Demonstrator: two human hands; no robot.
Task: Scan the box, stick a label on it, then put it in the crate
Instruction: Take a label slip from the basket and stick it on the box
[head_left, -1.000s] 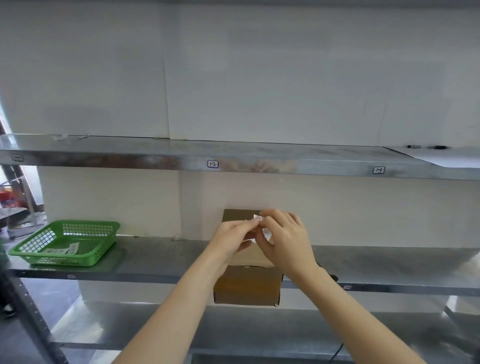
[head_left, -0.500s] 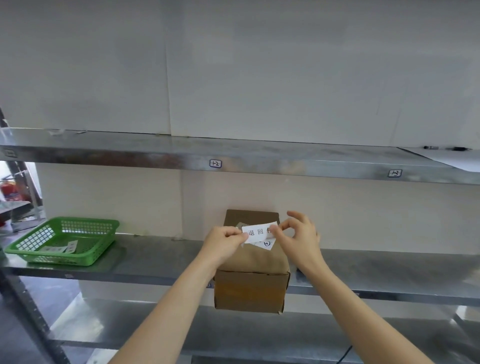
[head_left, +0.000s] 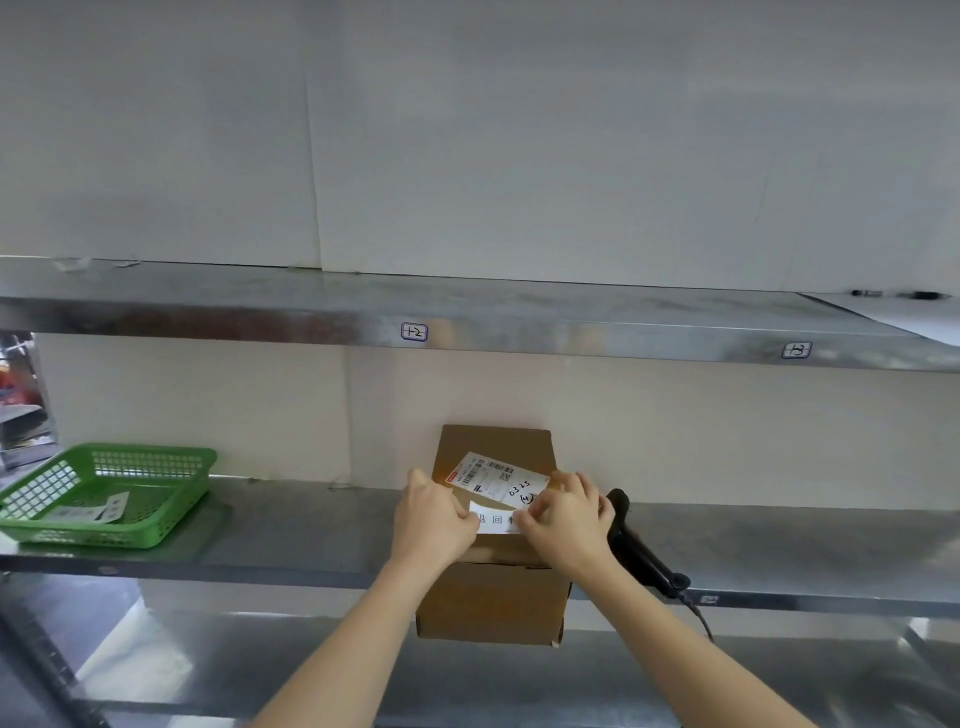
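A brown cardboard box (head_left: 493, 597) stands on the middle metal shelf (head_left: 301, 535), its front overhanging the shelf edge. On its top is a white shipping label (head_left: 493, 475) with a barcode and handwriting. Just below that lies a small white label (head_left: 496, 519) with printed characters, flat on the box top. My left hand (head_left: 434, 519) pinches its left end and my right hand (head_left: 566, 519) pinches its right end, fingertips down on the box. A black handheld scanner (head_left: 641, 553) lies on the shelf right of the box.
A green plastic basket (head_left: 150, 499) with a few paper slips sits at the left of the same shelf. An upper shelf (head_left: 519, 327) carries tags and a white sheet at far right. A lower shelf runs beneath. The white wall stands close behind.
Both hands have brought the small label down from above the box onto its top, below the shipping label. The shipping label and the scanner have come into view.
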